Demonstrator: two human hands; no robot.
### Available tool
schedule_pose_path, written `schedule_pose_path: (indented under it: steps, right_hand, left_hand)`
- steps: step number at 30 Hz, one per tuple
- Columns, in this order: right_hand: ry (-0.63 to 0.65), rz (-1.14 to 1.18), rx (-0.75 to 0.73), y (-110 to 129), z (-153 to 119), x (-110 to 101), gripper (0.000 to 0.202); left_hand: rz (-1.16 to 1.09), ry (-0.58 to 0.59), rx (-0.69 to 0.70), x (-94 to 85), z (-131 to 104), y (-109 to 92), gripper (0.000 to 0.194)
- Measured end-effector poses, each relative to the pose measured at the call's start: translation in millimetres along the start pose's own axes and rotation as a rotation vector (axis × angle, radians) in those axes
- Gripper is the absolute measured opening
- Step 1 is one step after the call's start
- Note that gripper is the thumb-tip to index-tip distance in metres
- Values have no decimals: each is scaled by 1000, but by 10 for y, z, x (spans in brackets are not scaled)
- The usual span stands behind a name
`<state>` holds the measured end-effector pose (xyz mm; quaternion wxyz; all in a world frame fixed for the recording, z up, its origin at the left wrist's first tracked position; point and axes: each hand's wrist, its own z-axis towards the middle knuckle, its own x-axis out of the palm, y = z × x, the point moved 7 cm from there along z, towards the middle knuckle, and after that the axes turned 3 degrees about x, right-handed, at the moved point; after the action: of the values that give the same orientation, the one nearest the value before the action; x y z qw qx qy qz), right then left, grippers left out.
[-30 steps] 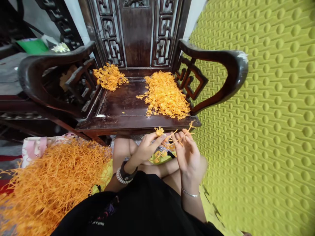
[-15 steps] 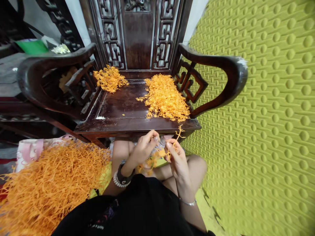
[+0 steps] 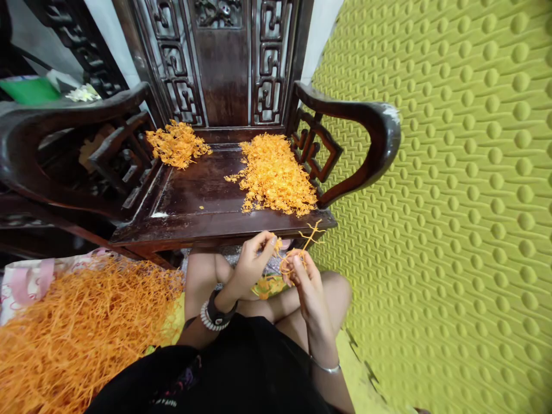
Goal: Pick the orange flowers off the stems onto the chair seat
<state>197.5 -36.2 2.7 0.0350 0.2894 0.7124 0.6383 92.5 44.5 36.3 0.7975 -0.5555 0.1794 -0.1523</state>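
Note:
My right hand pinches a thin orange branched stem, whose twigs stick up past the fingertips and loop in front of them. Close by on the left, my left hand has its thumb and fingers closed on a small orange flower-like piece. Both hands are above my lap, just in front of the chair seat, a small gap between them. Below, more orange pieces lie between my legs, partly hidden by the hands.
On the dark wooden chair, a large heap of small orange pieces lies at right and a smaller heap at back left. A big tangle of orange stems fills the lower left by a white bag. Yellow-green studded matting is at right.
The view has shifted, so the chair sits further left. An orange piece now shows at my left fingertips, apart from the right hand. The stem in my right hand is turned more to the right.

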Motion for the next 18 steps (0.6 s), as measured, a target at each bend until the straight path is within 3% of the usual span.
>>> schedule_pose_path:
  steps: [5,12,18]
  right_hand:
    - [74,68,3,37,-43,1,26]
    - [-47,198,-189,320,-98,-133,18]
    - [-166,236,-265,531,-52,-279,19]
  left_hand:
    - [164,-50,135,-27,306,-127,29]
    - [359,54,419,192,765,-651,24]
    - [301,14,458,410,1017,-713,21]
